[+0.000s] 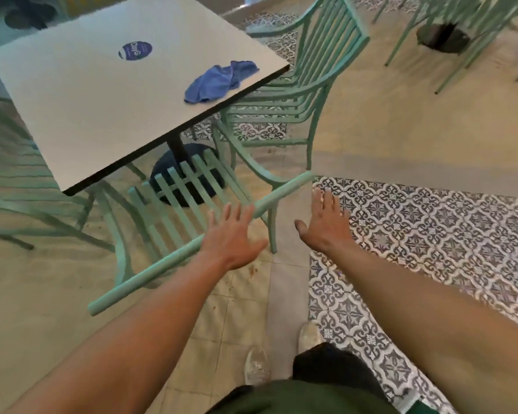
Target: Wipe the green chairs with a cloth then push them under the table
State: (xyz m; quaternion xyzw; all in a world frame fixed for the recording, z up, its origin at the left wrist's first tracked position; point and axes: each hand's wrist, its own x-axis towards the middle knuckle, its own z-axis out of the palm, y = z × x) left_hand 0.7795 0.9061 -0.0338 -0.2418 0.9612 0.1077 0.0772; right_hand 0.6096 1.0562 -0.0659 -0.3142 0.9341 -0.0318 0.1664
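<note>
A green slatted chair point(174, 192) stands in front of me with its seat partly under the white table point(102, 100). Its top back rail point(150, 273) runs diagonally from lower left to upper right. My left hand point(231, 234) is open, fingers spread, over that rail near its middle. My right hand point(326, 222) is open too, just right of the rail's upper end, not touching it. A crumpled blue cloth point(219, 80) lies on the table near its right edge. A second green chair point(296, 85) stands at the table's right side, seat partly under it.
A third green chair point(15, 180) is at the left of the table. More green chairs and a dark table base point(443, 37) stand at the back right. The table's black pedestal base point(186, 174) sits under it. Patterned floor tiles point(431, 234) lie at the right; my shoes point(257, 366) are below.
</note>
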